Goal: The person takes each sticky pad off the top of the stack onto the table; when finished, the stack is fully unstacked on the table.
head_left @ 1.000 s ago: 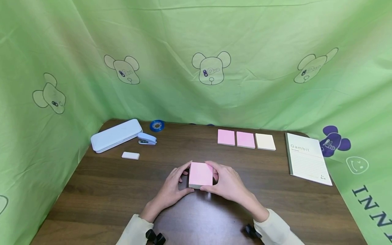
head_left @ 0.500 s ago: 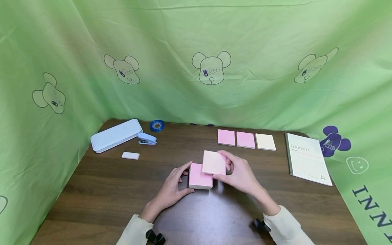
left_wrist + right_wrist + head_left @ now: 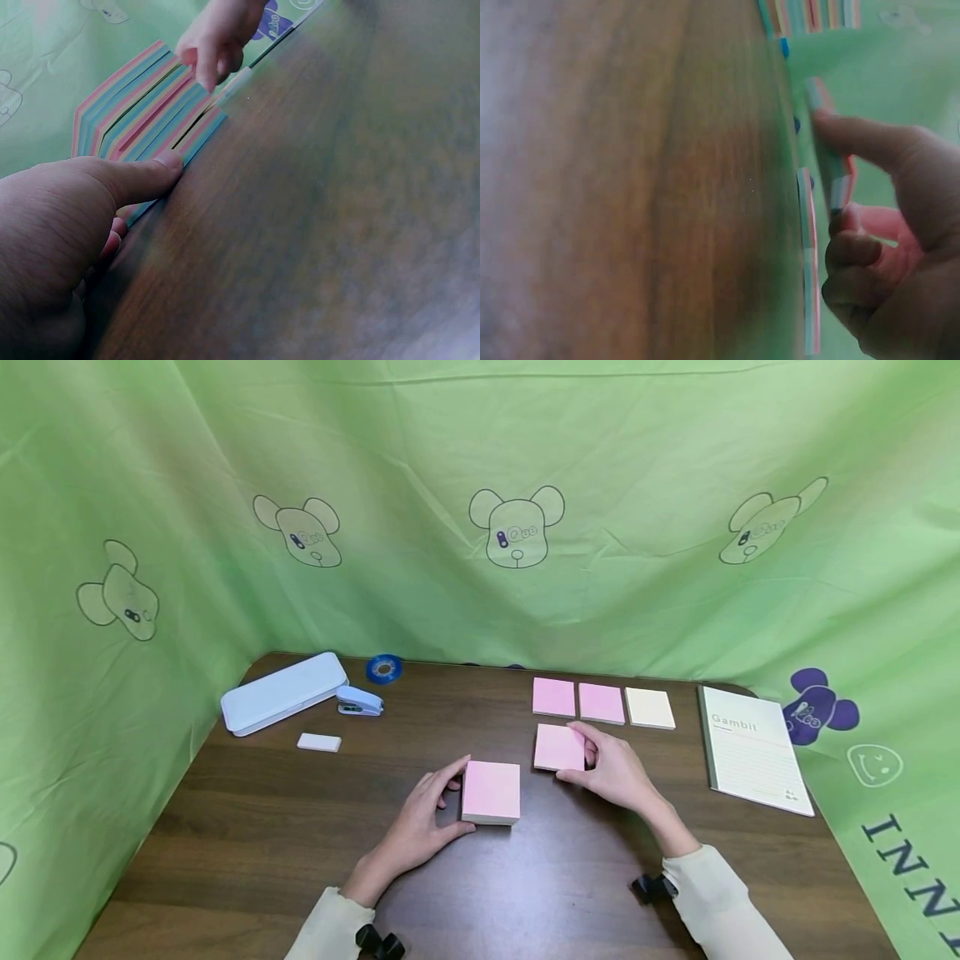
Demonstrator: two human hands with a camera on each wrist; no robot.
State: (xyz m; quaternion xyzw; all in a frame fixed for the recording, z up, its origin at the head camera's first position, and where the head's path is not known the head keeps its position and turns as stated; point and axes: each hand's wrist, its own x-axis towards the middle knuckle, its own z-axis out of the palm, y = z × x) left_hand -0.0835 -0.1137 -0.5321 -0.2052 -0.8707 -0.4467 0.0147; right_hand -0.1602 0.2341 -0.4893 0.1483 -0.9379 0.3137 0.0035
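A thick stack of sticky notes, pink on top, sits in the middle of the table. My left hand holds its left side, thumb at the near corner and index finger at the far one. In the left wrist view the stack's edges show pink, blue and yellow layers. My right hand pinches a thin pink sticky note pad between thumb and fingers, right of the stack. In the right wrist view this pad looks tilted and raised off the table.
Two pink pads and a cream pad form a row at the back. A notebook lies right. Left are a light blue case, stapler, blue tape roll and white eraser.
My right hand has lifted a thin pink pad off the stack and carried it right and back toward the row. My left hand has stayed at the stack.
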